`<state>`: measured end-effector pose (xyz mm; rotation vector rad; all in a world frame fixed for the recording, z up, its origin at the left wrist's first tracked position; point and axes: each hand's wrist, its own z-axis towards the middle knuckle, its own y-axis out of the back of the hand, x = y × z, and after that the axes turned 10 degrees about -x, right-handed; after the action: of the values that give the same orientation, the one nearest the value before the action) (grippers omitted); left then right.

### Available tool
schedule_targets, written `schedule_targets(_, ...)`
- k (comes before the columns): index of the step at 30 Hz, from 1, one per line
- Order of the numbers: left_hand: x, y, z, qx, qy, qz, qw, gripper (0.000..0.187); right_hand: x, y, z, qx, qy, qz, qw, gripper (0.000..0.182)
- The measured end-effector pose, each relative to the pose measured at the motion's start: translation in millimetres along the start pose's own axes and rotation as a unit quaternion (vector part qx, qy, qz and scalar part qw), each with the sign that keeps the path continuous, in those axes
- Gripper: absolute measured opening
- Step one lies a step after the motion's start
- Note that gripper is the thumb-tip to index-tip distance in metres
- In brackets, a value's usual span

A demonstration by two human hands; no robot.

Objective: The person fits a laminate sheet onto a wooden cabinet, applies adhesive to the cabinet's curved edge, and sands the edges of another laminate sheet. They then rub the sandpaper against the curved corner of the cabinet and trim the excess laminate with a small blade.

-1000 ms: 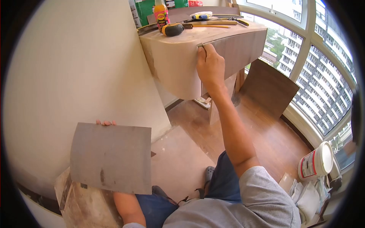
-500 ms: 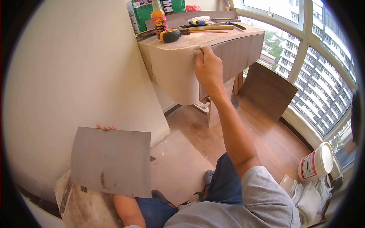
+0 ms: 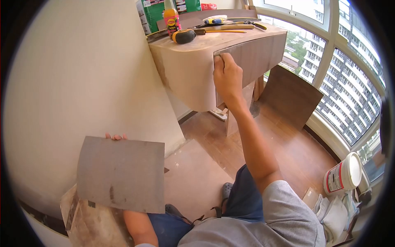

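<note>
My left hand [image 3: 116, 136] supports a thin grey-brown laminate sheet [image 3: 121, 175] from behind, with the fingertips curled over its top edge; the palm and thumb are hidden. A dark smudge marks the sheet's lower part. My right hand [image 3: 228, 78] is closed at the upper left corner of a grey-brown panel [image 3: 257, 53] on the front of a wooden cabinet, right beside its pale curved end [image 3: 187, 78]. What the fingertips pinch is too small and covered to make out.
On the cabinet top [image 3: 197, 45] lie a tape measure [image 3: 184, 36], a drink bottle [image 3: 172, 18], a pencil [image 3: 226, 32] and other hand tools. A larger brown sheet [image 3: 290, 96] leans by the window. A white bucket [image 3: 343, 175] stands at right near bags [image 3: 335, 214].
My right hand has shifted slightly right and down from the cabinet's top edge; a small piece showing at its fingertips before is now mostly covered. The left hand and sheet have hardly moved.
</note>
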<state>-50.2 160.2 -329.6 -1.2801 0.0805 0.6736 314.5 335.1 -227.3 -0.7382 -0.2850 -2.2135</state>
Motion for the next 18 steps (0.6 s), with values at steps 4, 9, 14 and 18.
schedule_targets(4,10,-7,-6,-0.037,-0.028,-0.020,0.999,0.057,1,-6,8,-0.008,0.018,-0.040,0.999,0.023)
schedule_targets(9,7,12,3,-0.005,-0.013,-0.021,1.000,0.057,-5,0,-2,0.023,0.019,-0.059,0.998,0.024)
schedule_targets(14,4,34,13,0.032,-0.008,-0.029,0.999,0.057,-32,14,-68,0.133,0.064,-0.106,0.983,0.021)
schedule_targets(18,1,33,10,0.066,-0.007,-0.012,0.998,0.055,2,13,-28,0.049,-0.079,0.036,0.995,0.021)
